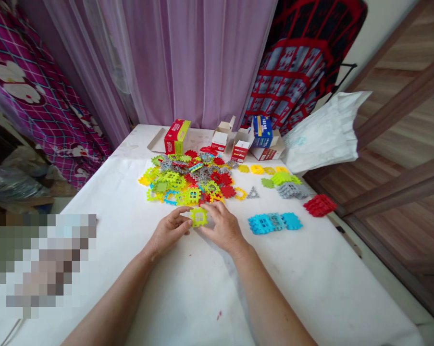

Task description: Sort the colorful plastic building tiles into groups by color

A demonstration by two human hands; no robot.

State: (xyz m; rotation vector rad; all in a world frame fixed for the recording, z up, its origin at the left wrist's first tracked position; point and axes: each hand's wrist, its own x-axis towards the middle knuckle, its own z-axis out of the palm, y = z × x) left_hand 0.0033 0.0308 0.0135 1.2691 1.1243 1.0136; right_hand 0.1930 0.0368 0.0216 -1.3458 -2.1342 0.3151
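A lime-green interlocking tile (199, 217) with a window-shaped cut-out and notched edges is held just in front of a mixed pile of tiles (188, 178). My left hand (171, 230) pinches its left edge between thumb and fingers. From the other side, my right hand (226, 227) curls round the tile, fingertips at its upper right edge and thumb near its lower corner. The pile mixes lime, red, grey, yellow and blue pieces. Sorted blue tiles (274, 223) lie right of my right hand.
Stacks of red tiles (320, 205), grey tiles (292, 190) and lime tiles (287, 179) stand at the right, with a row of yellow tiles (257, 169) behind. Small cartons, including a red-and-green box (177, 137) and a blue box (262, 131), line the back. A white bag (325, 132) leans at the back right.
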